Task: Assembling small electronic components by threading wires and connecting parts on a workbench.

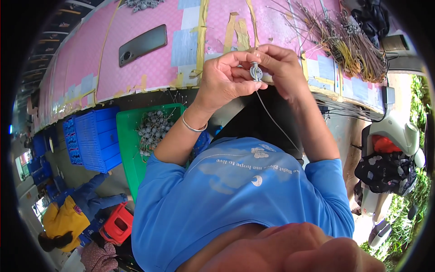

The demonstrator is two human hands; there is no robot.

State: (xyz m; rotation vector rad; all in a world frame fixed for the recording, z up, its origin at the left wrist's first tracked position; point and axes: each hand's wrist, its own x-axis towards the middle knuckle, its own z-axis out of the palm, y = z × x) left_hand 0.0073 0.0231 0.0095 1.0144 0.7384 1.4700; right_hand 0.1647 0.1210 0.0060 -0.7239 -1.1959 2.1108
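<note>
Above my lap, at the table's near edge, I hold a small round grey metal fitting [256,71] between both hands. My left hand [225,78] is closed, its thumb and fingers pinching the fitting from the left and below. The fingers of my right hand [283,70] are closed around its upper end and right side, hiding part of it. A thin grey cable [274,119] runs from the bottom of the fitting down past my lap.
On the pink-covered table [113,27] lie a phone [142,45], a bundle of thin cables [358,56] at right, and grey parts [141,4] at the far edge. A green bin [129,149] holds several wired grey pieces. Blue crates [97,140], a red stool [118,223] and a person in yellow [68,222] are left.
</note>
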